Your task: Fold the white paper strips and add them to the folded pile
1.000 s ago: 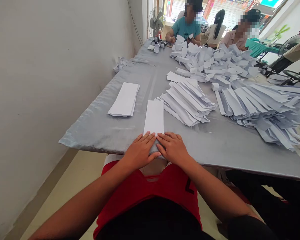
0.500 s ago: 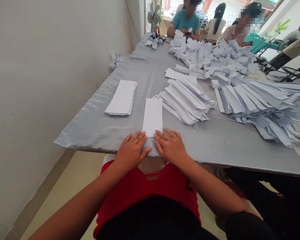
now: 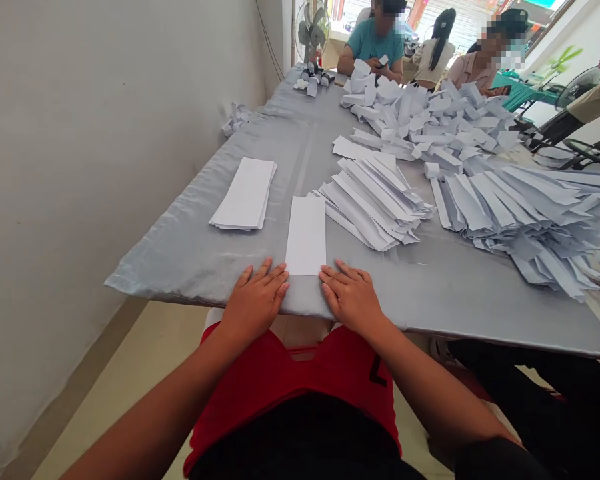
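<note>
A flat white paper strip [image 3: 306, 235] lies lengthwise in front of me, close to the edge of the cloth-covered table [image 3: 190, 267]. My left hand [image 3: 258, 293] rests flat with its fingers spread, fingertips at the strip's near left corner. On the other side, my right hand [image 3: 351, 293] lies open on the cloth, its fingertips at the near right corner. Neither hand grips anything. To the left sits a neat stack of white paper strips [image 3: 244, 193]. A fanned pile of folded paper strips [image 3: 375, 203] lies just to the right of the single strip.
Farther right is a larger pile of folded strips [image 3: 510, 207]. Behind it, a heap of curled paper pieces [image 3: 430, 117] spreads over the table. Small dark-and-white rolls [image 3: 313, 80] stand at the far left end. A wall [image 3: 105, 133] runs along the left; several people are beyond.
My hands have moved slightly apart, the left to the left and the right to the right, off the strip's near end to its corners. The strip stays in place.
</note>
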`<action>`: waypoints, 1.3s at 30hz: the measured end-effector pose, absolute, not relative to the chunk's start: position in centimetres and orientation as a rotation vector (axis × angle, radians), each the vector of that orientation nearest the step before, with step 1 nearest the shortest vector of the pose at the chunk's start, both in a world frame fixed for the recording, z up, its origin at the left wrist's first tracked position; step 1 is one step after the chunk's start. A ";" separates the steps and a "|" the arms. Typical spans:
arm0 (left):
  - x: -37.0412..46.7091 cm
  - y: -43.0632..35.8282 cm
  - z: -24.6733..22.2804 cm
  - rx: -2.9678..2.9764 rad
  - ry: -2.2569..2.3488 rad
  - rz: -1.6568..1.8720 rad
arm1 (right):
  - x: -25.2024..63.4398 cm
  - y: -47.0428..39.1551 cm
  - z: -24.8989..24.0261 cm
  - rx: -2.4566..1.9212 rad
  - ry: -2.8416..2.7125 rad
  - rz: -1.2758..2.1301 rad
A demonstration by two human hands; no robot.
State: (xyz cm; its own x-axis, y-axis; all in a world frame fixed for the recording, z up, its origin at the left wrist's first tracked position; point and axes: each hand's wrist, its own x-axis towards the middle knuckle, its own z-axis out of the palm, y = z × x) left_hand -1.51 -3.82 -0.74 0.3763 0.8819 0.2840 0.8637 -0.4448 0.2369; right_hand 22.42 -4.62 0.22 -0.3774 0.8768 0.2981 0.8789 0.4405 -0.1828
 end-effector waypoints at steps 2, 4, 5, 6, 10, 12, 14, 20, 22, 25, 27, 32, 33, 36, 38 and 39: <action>-1.5 -3.9 -0.8 2.581 1.635 0.575 | 22.3 -4.7 0.3 -1.507 -2.348 0.003; -1.3 -4.0 -0.9 2.610 1.647 0.585 | 22.3 -4.6 0.3 -1.509 -2.361 0.008; -1.2 -4.0 -1.0 2.624 1.653 0.597 | 22.3 -4.5 0.4 -1.513 -2.366 0.009; -1.2 -4.0 -1.1 2.635 1.657 0.612 | 22.3 -4.4 0.4 -1.524 -2.369 0.012; -1.1 -3.7 -1.4 2.632 1.658 0.652 | 21.8 -3.2 0.4 -1.633 -2.341 0.030; -1.2 -3.6 -1.3 2.634 1.652 0.639 | 21.5 -2.6 0.4 -1.674 -2.333 0.064; -1.3 -3.6 -1.0 2.659 1.648 0.631 | 21.3 -2.4 0.5 -1.682 -2.316 0.126; -0.8 -4.0 0.2 2.775 1.527 0.833 | 21.1 -2.7 1.6 -1.648 -2.211 0.379; -0.2 -4.0 0.5 2.798 1.478 0.881 | 20.9 -2.7 2.1 -1.637 -2.185 0.445; 0.7 -3.9 0.8 2.834 1.422 0.841 | 20.5 -2.9 2.4 -1.607 -2.160 0.542; 1.1 -3.7 0.7 2.851 1.362 0.779 | 20.1 -3.3 2.3 -1.564 -2.155 0.587; 0.8 -3.3 0.6 2.894 1.143 0.792 | 19.8 -4.9 2.0 -1.337 -2.136 0.613; 0.6 -3.3 0.6 2.912 1.092 0.818 | 20.1 -5.1 2.0 -1.271 -2.137 0.615; -0.3 -3.4 0.9 2.967 0.905 0.939 | 21.6 -5.0 2.2 -1.090 -2.223 0.513; -1.0 -3.4 1.1 2.980 0.752 1.020 | 23.2 -4.4 2.4 -1.047 -2.335 0.347; -1.4 -3.4 1.3 2.980 0.685 1.042 | 24.1 -4.0 2.5 -1.058 -2.392 0.264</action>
